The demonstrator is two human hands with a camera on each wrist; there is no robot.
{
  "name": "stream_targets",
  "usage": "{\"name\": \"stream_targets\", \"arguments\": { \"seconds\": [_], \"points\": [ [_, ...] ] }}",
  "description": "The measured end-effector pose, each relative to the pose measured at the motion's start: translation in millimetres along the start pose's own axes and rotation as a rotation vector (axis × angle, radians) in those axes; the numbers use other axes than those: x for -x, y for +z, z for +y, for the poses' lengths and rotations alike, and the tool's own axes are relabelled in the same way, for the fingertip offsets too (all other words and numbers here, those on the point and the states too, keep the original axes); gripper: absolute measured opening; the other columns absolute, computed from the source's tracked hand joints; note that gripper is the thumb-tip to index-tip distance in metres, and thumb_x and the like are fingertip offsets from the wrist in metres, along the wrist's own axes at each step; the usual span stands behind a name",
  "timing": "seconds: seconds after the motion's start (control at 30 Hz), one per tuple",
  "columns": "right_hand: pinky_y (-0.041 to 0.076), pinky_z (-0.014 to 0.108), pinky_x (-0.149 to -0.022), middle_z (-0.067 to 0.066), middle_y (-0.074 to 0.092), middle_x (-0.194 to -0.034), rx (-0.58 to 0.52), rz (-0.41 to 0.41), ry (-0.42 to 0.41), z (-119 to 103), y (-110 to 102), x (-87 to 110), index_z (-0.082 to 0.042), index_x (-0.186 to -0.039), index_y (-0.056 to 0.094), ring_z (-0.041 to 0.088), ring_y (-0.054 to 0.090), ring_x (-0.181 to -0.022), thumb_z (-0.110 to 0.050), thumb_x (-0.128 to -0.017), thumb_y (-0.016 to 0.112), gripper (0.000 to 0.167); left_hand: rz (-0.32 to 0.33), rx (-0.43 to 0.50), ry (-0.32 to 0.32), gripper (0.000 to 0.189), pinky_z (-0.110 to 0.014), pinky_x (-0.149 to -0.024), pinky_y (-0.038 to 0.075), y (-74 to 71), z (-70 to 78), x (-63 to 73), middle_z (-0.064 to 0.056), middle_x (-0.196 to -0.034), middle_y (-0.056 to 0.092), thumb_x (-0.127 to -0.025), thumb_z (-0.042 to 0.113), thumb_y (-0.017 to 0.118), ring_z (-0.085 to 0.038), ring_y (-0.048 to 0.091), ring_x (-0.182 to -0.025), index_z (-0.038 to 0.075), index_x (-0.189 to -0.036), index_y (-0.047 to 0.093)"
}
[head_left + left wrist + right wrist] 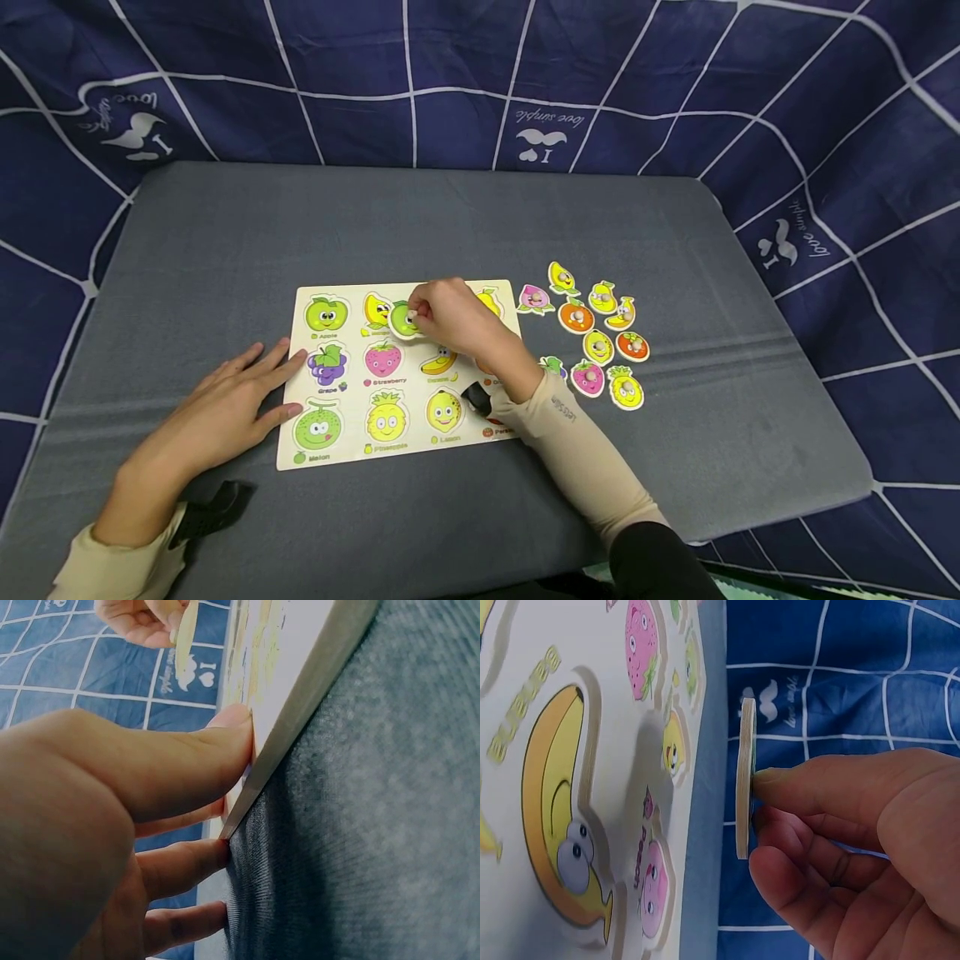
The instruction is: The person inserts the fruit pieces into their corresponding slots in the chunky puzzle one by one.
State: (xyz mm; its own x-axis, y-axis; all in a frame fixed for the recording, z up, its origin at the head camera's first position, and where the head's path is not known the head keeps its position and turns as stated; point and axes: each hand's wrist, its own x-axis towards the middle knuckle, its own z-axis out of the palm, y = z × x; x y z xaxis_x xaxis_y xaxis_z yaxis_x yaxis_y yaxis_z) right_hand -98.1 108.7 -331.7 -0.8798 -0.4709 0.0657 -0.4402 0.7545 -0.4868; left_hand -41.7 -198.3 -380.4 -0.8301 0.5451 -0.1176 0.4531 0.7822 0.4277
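A pale wooden fruit puzzle board (352, 333) lies on the grey table, with printed fruit recesses and names. My right hand (457, 317) pinches the small knob of a round green fruit puzzle piece (402, 320), held above the top row between mango and peach. In the right wrist view this piece (745, 780) appears edge-on, clear of the board, with thumb and fingers behind it. My left hand (232, 400) rests at the board's left edge, fingers spread and fairly straight. Its thumb (217, 754) touches the board's edge in the left wrist view.
Several loose knobbed pieces lie right of the board, among them a pineapple (626, 389), a strawberry (587, 379), an orange (576, 317) and a banana (622, 314). A grape piece (553, 367) is partly hidden by the right forearm. Blue checked cloth (465, 50) surrounds the table.
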Motion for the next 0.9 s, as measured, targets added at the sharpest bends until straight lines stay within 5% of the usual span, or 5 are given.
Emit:
{"name": "stream_targets", "arguments": {
  "seconds": [0.9],
  "points": [
    [0.028, 0.018, -0.052, -0.004, 0.043, -0.059, 0.053, -0.037, 0.037, -12.6, 12.7, -18.4, -0.008, -0.075, 0.065, 0.009, 0.039, -0.057, 0.001, -0.088, 0.060, 0.017, -0.004, -0.008, -0.004, 0.072, -0.073, -0.103, 0.020, 1.0, 0.4, -1.0, -0.030, -0.153, 0.032, -0.090, 0.029, 0.074, -0.059, 0.026, -0.135, 0.004, -0.150, 0.042]
  ]
}}
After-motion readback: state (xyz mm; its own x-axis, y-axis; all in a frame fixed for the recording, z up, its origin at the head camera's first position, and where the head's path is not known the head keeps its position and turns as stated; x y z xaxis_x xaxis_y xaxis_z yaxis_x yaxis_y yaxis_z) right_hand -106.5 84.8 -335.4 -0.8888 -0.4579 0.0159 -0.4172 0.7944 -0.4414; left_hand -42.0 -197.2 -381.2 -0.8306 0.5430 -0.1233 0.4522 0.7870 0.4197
